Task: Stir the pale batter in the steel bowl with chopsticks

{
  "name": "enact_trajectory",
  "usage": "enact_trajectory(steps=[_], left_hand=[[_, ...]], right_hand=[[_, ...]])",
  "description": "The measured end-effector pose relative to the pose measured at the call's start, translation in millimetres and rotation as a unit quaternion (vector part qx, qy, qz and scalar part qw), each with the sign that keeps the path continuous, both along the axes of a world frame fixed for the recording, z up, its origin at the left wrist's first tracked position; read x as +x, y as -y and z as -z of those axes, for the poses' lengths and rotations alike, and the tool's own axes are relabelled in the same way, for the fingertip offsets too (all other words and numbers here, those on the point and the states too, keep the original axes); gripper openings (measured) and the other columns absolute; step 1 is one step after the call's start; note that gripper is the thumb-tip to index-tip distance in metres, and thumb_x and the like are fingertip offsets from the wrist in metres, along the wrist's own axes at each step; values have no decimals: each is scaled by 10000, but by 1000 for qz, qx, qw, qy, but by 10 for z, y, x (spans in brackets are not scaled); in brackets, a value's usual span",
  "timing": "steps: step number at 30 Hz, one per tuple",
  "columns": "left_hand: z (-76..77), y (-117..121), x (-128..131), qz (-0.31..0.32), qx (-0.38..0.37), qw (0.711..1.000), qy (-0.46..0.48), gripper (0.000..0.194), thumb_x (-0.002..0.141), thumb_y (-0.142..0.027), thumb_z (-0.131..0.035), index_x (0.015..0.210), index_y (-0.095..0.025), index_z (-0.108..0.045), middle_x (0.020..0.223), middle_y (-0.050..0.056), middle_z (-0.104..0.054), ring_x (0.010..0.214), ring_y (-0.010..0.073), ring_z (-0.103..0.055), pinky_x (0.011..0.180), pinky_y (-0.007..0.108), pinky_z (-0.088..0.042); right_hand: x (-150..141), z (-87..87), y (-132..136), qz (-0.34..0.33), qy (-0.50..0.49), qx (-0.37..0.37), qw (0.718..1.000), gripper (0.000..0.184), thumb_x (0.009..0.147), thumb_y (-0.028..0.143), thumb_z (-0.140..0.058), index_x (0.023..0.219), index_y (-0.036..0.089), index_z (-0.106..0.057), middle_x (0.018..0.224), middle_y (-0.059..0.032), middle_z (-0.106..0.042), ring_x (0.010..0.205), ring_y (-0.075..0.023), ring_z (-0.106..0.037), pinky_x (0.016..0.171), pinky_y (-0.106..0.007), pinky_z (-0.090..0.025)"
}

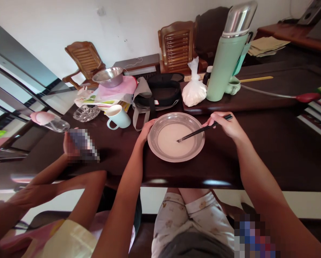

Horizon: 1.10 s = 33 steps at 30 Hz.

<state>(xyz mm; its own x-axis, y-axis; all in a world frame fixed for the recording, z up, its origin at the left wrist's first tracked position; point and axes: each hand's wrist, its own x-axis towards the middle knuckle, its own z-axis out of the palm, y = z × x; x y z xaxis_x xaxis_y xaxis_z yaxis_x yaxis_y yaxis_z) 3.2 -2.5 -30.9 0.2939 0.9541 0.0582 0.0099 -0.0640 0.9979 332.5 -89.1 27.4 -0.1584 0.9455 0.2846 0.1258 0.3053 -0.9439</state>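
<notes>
On the dark wooden table (pixel 268 143), near its front edge, a metal bowl (pixel 152 138) is found to be part-filled with a whitish liquid (pixel 173 147); the depth cannot be established. The bowl's outer left side is touched by the left hand (pixel 147 130), whose fingers are partly concealed by the bowl, so that how far they are closed cannot be told. Black chopsticks (pixel 194 133) are held by the right hand (pixel 225 123), its fingers closed around them close to the upper end; the lower tips are directed to the middle of the liquid, but whether they are immersed is hard to make out. A fingertip of the same hand is seen beside the bowl's right rim, and contact cannot be confirmed. Behind the bowl, a knotted clear bag of white contents (pixel 194 94) is placed just beside a green flask (pixel 225 64), by which a small green cup (pixel 233 86) is partly hidden. A pale mug (pixel 119 116) is noted to the left. Farther left, another person's hand (pixel 69 145) is observed at an object obscured by pixelation (pixel 83 143); that person is cut off by the frame.
</notes>
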Motion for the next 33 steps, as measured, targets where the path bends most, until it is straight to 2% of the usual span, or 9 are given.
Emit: enact_trajectory(steps=[4,6,11,15,17,20,22,27,33], left_hand=[[2,-1,4,-3,-9,1000,2,453,767,-433,-564,1070,-118,-683,1055,89,-687,1035,274,-587,915,350,-425],[-4,7,13,-6,-13,1000,3,455,760,-433,-567,1065,-117,-682,1044,89,-689,1017,272,-593,906,348,-428],[-9,4,8,0,-5,1000,4,449,747,-441,-572,1037,-119,-691,1045,85,-688,1049,273,-576,925,345,-414],[-1,-9,-1,-5,-3,1000,-2,450,742,-444,-574,1031,-119,-690,1043,87,-688,1051,275,-576,930,347,-411],[-1,-6,0,-9,-4,1000,-7,455,741,-444,-568,1036,-119,-688,1036,88,-690,1053,281,-576,926,350,-414],[-9,8,1,-6,-3,1000,-11,452,757,-441,-556,1051,-124,-687,1045,84,-689,1072,285,-567,929,350,-415],[-14,14,0,-1,-4,1000,-8,448,767,-439,-555,1060,-127,-686,1056,82,-687,1077,283,-566,933,349,-413],[-21,16,6,-8,-3,1000,-8,466,748,-446,-561,1052,-115,-685,1053,94,-687,1058,287,-577,925,356,-419],[-49,40,20,-11,-11,1000,-5,465,738,-455,-576,1038,-118,-690,1063,93,-685,1082,293,-563,940,360,-412]], right_hand=[[-53,-15,16,-57,31,-14,998,382,838,530,-572,665,205,-672,788,-52,-730,790,-209,-671,702,-307,-483],[-60,-22,15,-44,36,1,998,365,836,524,-579,685,208,-678,815,-50,-732,840,-212,-670,743,-308,-482],[-16,-13,7,-3,0,-7,1000,380,841,503,-585,622,198,-646,718,-57,-721,732,-204,-671,556,-271,-440],[-68,-9,18,-55,30,-14,998,364,848,505,-574,670,202,-670,798,-52,-733,784,-198,-671,670,-291,-481],[-72,-13,15,-37,36,0,999,360,836,519,-583,682,208,-675,811,-50,-733,820,-207,-671,714,-305,-485],[-30,-15,8,21,11,6,1000,374,819,531,-598,633,212,-659,745,-54,-725,753,-212,-670,609,-300,-466],[-18,-15,13,18,-4,-2,1000,390,822,532,-593,604,213,-649,704,-54,-717,699,-207,-663,540,-291,-439],[-89,-25,38,-53,31,-18,998,382,830,539,-578,662,209,-671,807,-53,-734,785,-205,-669,657,-300,-489],[-21,-15,17,12,-10,-6,1000,382,835,510,-589,607,210,-653,714,-45,-724,719,-201,-669,533,-272,-431]])
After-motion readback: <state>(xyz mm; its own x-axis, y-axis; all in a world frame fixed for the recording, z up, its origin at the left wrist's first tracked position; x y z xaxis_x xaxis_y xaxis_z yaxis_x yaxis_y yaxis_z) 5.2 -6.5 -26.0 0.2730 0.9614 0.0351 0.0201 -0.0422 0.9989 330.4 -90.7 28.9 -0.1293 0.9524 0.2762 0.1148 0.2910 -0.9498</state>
